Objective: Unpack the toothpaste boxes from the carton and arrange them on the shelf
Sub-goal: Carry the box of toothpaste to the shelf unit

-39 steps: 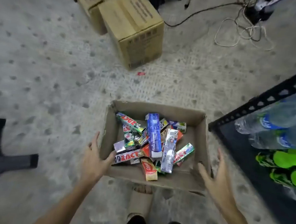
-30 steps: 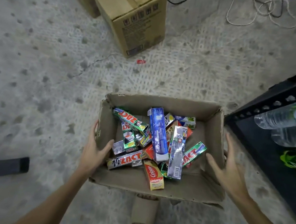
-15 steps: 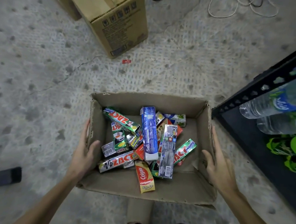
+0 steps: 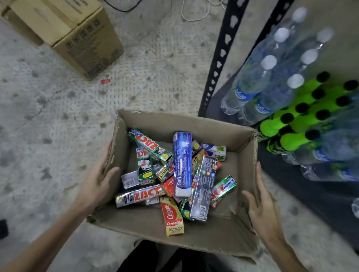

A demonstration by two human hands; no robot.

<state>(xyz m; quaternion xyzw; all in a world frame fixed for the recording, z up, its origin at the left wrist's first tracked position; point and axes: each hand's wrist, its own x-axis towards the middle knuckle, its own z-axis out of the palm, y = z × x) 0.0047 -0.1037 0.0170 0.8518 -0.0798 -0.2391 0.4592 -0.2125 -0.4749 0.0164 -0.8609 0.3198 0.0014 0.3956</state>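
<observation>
1. Far left, top: sealed brown cardboard boxes (image 4: 59,23) on speckled, rough grey concrete floor (image 4: 33,109), printed panels on the sides; small red scrap (image 4: 105,81) just beside the nearest corner.
2. Left hand (image 4: 98,182) clamped on the left wall of the carton (image 4: 164,229), thumb hooked over the rim inside, fingers flat along the outside.
3. Open, soft-edged corrugated carton held between both hands; creased walls, frayed rim.
4. Inside, a loose heap of toothpaste boxes (image 4: 178,175): long glossy rectangles, green foil ZACT, tall blue one (image 4: 182,162) on top, orange-yellow Colgate (image 4: 172,217) nearest the body.
5. Right hand (image 4: 261,208) gripping the right wall likewise, thumb inside, fingers outside.
6. Black perforated metal shelf upright (image 4: 225,47) beyond the carton's far right corner.
7. Clear plastic water bottles (image 4: 262,78) with white caps on the shelf; bright green bottles (image 4: 298,117) with black caps beside them.
</observation>
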